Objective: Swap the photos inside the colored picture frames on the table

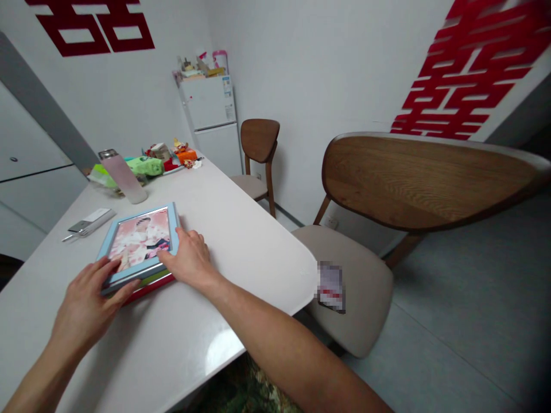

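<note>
A light blue photo frame [140, 246] lies on the white table [241, 229], its picture showing a person in pink and white clothes. Under it sit a green and red book-like item [148, 289], only its edges showing. My left hand [88, 304] grips the frame's lower left edge, thumb on the glass. My right hand [187, 258] presses on the frame's right corner, fingertips over the glass.
A pale pink bottle [123, 178] and green packets [144, 166] stand farther along the table, beside a white box with a silver device [88, 223]. Wooden chairs [365, 281] stand right of the table. A white fridge [209, 120] stands against the back wall.
</note>
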Tool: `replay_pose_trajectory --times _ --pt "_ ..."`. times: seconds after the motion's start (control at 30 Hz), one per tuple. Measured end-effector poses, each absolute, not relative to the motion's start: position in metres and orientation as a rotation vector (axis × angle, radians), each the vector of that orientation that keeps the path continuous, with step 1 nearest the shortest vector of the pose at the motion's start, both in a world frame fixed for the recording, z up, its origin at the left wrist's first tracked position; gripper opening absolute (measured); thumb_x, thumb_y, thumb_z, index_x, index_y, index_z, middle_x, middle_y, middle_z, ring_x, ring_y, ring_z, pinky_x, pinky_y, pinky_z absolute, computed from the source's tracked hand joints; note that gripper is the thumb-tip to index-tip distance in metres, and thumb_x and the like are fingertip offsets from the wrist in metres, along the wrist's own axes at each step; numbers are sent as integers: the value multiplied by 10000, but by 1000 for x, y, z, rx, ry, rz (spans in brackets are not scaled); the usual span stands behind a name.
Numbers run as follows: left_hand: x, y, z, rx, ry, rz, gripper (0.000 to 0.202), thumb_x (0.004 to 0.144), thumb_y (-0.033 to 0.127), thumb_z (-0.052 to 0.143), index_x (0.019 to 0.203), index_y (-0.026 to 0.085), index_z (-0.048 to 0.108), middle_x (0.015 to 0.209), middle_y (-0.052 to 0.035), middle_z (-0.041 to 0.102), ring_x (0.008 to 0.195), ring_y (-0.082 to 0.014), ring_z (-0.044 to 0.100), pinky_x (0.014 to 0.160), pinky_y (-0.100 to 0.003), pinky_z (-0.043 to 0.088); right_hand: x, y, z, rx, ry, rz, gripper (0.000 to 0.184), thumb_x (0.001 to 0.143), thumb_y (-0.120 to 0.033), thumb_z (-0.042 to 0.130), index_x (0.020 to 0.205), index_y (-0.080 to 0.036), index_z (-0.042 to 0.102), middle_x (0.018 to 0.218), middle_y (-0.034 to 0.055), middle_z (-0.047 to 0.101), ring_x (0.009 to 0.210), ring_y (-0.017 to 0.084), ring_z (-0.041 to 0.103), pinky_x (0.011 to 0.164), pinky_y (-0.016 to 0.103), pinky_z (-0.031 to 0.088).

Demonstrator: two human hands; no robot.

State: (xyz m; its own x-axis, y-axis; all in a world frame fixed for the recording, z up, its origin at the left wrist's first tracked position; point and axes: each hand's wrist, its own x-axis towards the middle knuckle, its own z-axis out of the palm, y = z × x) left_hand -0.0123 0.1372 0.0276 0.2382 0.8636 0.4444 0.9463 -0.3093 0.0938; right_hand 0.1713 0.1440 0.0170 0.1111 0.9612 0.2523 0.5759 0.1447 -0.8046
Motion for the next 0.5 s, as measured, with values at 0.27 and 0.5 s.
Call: replay_pose_trajectory --times 0.27,0.5 --pt "-12 132 31 -2264 -1709 -562 494 678 547 384 1008 194 487 1075 -100 524 979 -285 488 870 -366 354 166 146 24 -1401 -1252 706 542 624 -305 548 1140 -172 450 1007 98 526 941 223 480 817 360 384" --pt "-11 116 30 -2197 -1897 -645 437 719 506 376 1117 327 404 1148 -25 507 997 -303 487 795 -404 403 157 136 39 -1073 -1061 855 545 644 -254 491 1170 -154 392 1054 55 533 930 153 517 820 242 413"
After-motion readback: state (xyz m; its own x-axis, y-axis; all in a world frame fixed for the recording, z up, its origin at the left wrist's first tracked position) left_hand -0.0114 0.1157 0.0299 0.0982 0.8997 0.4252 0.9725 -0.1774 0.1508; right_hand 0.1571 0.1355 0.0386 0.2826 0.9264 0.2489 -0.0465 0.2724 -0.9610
